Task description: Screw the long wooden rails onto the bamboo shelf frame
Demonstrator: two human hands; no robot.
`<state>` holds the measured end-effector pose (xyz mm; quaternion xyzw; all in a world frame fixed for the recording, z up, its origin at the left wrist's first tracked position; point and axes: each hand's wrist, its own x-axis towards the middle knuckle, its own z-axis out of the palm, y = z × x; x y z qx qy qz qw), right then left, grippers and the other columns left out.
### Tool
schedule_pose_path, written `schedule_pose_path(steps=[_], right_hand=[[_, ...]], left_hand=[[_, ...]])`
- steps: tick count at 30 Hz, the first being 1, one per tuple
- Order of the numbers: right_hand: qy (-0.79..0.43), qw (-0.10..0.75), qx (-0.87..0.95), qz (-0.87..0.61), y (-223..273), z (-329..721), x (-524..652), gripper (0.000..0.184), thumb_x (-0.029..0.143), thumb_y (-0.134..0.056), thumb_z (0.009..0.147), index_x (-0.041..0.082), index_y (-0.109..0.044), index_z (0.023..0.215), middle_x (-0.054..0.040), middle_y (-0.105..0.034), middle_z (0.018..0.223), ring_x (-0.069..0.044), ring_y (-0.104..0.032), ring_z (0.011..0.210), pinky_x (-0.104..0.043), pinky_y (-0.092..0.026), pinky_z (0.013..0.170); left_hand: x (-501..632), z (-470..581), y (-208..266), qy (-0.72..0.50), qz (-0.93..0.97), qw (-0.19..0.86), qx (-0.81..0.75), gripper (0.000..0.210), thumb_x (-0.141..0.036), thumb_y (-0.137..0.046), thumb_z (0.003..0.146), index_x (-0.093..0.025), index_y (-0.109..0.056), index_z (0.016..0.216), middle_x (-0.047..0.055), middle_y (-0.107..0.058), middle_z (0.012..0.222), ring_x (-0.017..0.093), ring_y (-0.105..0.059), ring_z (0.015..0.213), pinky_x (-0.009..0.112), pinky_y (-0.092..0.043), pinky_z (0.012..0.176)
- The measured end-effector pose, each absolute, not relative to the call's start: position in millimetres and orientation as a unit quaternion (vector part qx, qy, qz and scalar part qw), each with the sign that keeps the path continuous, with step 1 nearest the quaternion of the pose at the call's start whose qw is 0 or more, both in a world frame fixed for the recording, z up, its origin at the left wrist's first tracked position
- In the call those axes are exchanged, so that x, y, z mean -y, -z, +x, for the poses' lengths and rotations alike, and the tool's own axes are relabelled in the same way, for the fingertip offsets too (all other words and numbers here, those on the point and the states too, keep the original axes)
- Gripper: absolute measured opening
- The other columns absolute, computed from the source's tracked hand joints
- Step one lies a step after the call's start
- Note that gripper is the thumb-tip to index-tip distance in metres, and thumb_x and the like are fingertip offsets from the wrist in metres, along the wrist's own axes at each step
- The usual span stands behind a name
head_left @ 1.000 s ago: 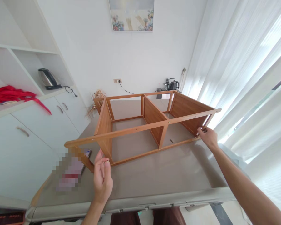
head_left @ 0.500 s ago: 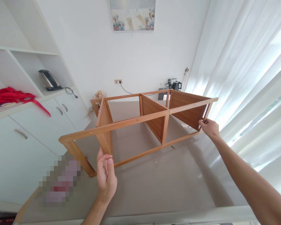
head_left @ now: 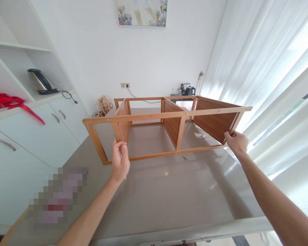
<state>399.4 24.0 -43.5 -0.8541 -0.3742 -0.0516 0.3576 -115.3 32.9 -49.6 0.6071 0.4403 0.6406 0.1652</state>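
A wooden shelf unit (head_left: 180, 135) lies on its side over the grey table, its posts running left to right and three panels standing between them. My left hand (head_left: 121, 160) is closed around the edge of the leftmost panel. At the right end, my right hand (head_left: 237, 141) grips the unit near the end panel and its corner post. A couple of small screws (head_left: 185, 158) lie on the table just in front of the unit's lower rail.
The grey table (head_left: 154, 201) carries a blurred-out pinkish item (head_left: 61, 198) at left. Dried stalks (head_left: 104, 106) and a coffee maker (head_left: 188, 90) are at the back. White cabinets with a kettle (head_left: 42, 82) stand left; a white curtain (head_left: 246, 58) hangs right.
The shelf unit's left end has swung away from me and rightward, with my left hand still on it. The right end has shifted slightly right with my right hand. My view has moved a little.
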Motion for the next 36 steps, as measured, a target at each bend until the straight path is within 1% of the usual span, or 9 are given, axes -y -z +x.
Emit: schedule_pose_path(steps=[2,4,7,14,19,23,27,31,36], right_hand=[[0.054,0.352,0.372,-0.857,44.7,402.1,-19.5,0.028,0.041,-0.054,0.084,0.018,-0.066,0.073,-0.0061,-0.063,0.069,-0.017,-0.048,0.064,-0.030,-0.033,0.069],[0.056,0.347,0.369,-0.860,46.7,404.9,-14.0,0.028,0.042,-0.054,0.083,0.019,-0.065,0.070,-0.0055,-0.062,0.067,-0.017,-0.048,0.063,-0.029,-0.034,0.069],[0.066,0.336,0.358,-0.869,48.4,409.9,0.2,0.029,0.043,-0.054,0.082,0.020,-0.064,0.069,-0.0057,-0.062,0.066,-0.019,-0.050,0.065,-0.031,-0.035,0.070],[0.078,0.319,0.326,-0.886,56.4,423.6,64.4,0.032,0.050,-0.051,0.079,0.024,-0.061,0.065,-0.0055,-0.062,0.065,-0.023,-0.052,0.065,-0.034,-0.038,0.069],[0.086,0.314,0.320,-0.890,77.2,438.1,81.8,0.030,0.051,-0.053,0.077,0.025,-0.059,0.064,-0.0083,-0.063,0.066,-0.028,-0.055,0.068,-0.039,-0.039,0.070],[0.083,0.314,0.325,-0.888,88.6,446.5,77.2,0.027,0.050,-0.053,0.077,0.027,-0.056,0.063,-0.0095,-0.061,0.063,-0.032,-0.056,0.068,-0.042,-0.040,0.070],[0.071,0.326,0.331,-0.883,95.0,453.8,77.7,0.030,0.056,-0.057,0.074,0.029,-0.054,0.062,-0.0108,-0.064,0.068,-0.033,-0.058,0.072,-0.045,-0.039,0.071],[0.069,0.329,0.342,-0.878,99.1,458.2,81.7,0.034,0.062,-0.060,0.072,0.030,-0.054,0.065,-0.0106,-0.065,0.071,-0.032,-0.057,0.070,-0.045,-0.039,0.072],[0.054,0.336,0.329,-0.881,93.3,442.9,85.7,0.035,0.061,-0.060,0.074,0.027,-0.056,0.068,-0.0104,-0.064,0.073,-0.028,-0.055,0.067,-0.041,-0.039,0.068]], left_hand=[[-34.7,-111.7,52.8,-0.641,0.608,0.172,-0.436,0.037,-0.057,-0.044,0.097,-0.021,-0.050,0.103,0.006,-0.051,0.107,0.014,-0.054,0.088,0.033,-0.044,0.096],[-30.1,-108.7,56.9,-0.643,0.607,0.162,-0.438,0.035,-0.056,-0.044,0.097,-0.021,-0.050,0.102,0.006,-0.051,0.105,0.017,-0.053,0.100,0.033,-0.041,0.100],[-14.8,-106.0,60.0,-0.644,0.605,0.172,-0.436,0.033,-0.053,-0.045,0.098,-0.022,-0.050,0.103,0.008,-0.051,0.114,0.018,-0.053,0.106,0.033,-0.040,0.101],[33.8,-104.5,65.1,-0.626,0.613,0.211,-0.433,0.026,-0.048,-0.045,0.099,-0.022,-0.050,0.100,0.009,-0.052,0.118,0.016,-0.056,0.093,0.031,-0.044,0.091],[60.4,-98.1,84.9,-0.612,0.624,0.220,-0.433,0.022,-0.043,-0.043,0.101,-0.022,-0.051,0.101,0.011,-0.052,0.122,0.019,-0.052,0.115,0.034,-0.040,0.101],[68.6,-100.6,92.8,-0.603,0.637,0.257,-0.406,0.019,-0.040,-0.043,0.101,-0.023,-0.051,0.103,0.014,-0.047,0.139,0.022,-0.045,0.133,0.041,-0.039,0.108],[71.8,-119.1,90.3,-0.586,0.656,0.274,-0.388,0.013,-0.034,-0.044,0.101,-0.024,-0.050,0.104,0.014,-0.034,0.155,0.025,-0.034,0.145,0.050,-0.032,0.116],[76.6,-140.0,91.3,-0.559,0.684,0.288,-0.369,0.008,-0.028,-0.043,0.101,-0.024,-0.049,0.105,0.014,-0.029,0.159,0.026,-0.036,0.145,0.054,-0.034,0.115],[79.5,-150.0,102.1,-0.543,0.686,0.284,-0.393,0.009,-0.026,-0.044,0.101,-0.023,-0.049,0.107,0.015,-0.036,0.154,0.026,-0.047,0.136,0.054,-0.041,0.110]])
